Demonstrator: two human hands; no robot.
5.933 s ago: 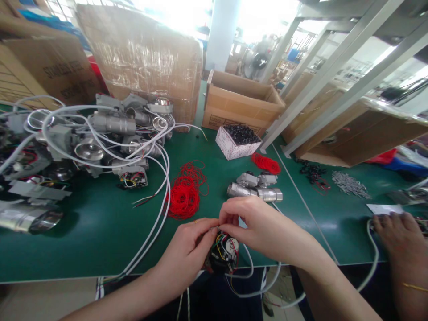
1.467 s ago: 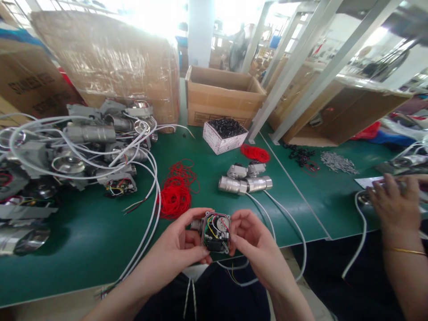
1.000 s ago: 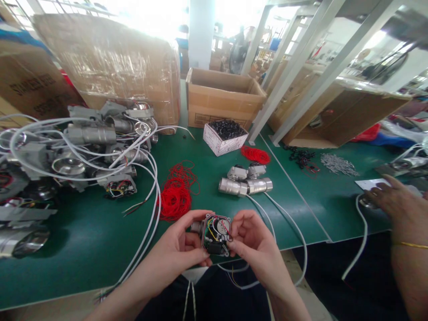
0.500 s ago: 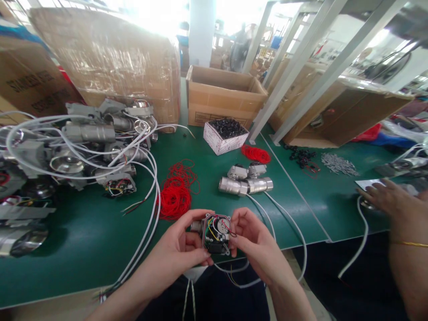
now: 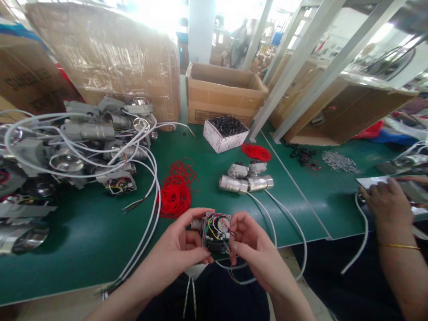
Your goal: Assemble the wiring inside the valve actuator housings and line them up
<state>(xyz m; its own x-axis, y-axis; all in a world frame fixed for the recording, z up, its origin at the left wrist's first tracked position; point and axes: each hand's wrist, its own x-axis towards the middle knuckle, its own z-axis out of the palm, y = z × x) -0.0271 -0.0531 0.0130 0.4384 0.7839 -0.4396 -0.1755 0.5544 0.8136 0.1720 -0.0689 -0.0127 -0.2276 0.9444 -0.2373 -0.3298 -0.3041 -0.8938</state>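
At the lower centre of the frame, the left hand point(image 5: 187, 245) is holding a small open metal box point(image 5: 214, 236), its fingers clasping the left side and the thumb pressing at the lower edge; the box is sitting above the near edge of the green worktop point(image 5: 113, 232), with its wiring facing up; the right hand point(image 5: 249, 238) is curling its fingers at the right edge of the box, beside a dark red wire loop point(image 5: 233, 233), and I cannot tell whether they are pinching it; pale cable is running below that hand; just above the hands, two metal valves point(image 5: 245, 183) are lying end to end, while a heap of red rings point(image 5: 175, 196) is lying to their left; a flatter red bundle point(image 5: 257, 152) is resting above the valves, near a white carton point(image 5: 227, 143) that is holding black parts point(image 5: 229, 126); a jumble of valves and white cables point(image 5: 87, 131) is filling the left of the frame; at the right edge, another person's hand point(image 5: 389, 205) is resting over some parts
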